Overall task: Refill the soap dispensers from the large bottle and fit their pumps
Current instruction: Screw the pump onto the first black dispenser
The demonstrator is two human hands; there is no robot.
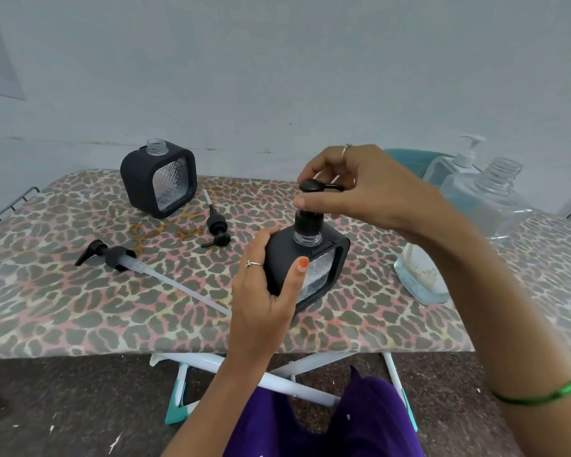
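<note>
My left hand (pixel 264 285) grips a black square soap dispenser (pixel 327 258) standing near the middle of the leopard-print board (pixel 80 308). A black pump (pixel 310 212) sits on its glass neck, and my right hand (pixel 360 189) pinches the pump head from above. A second black dispenser (pixel 159 178) stands at the back left with its neck bare. Its small black pump (pixel 216 224) lies loose on the board between the two dispensers. The large clear bottle (pixel 488 199) stands uncapped at the right, partly behind my right arm.
A long black pump with a clear tube (pixel 119 257) lies at the left of the board. A white-pump bottle (pixel 459 163) and a teal basket (pixel 412 161) stand at the back right. A small clear bottle (pixel 419 278) stands under my right forearm. The board's front edge is close to me.
</note>
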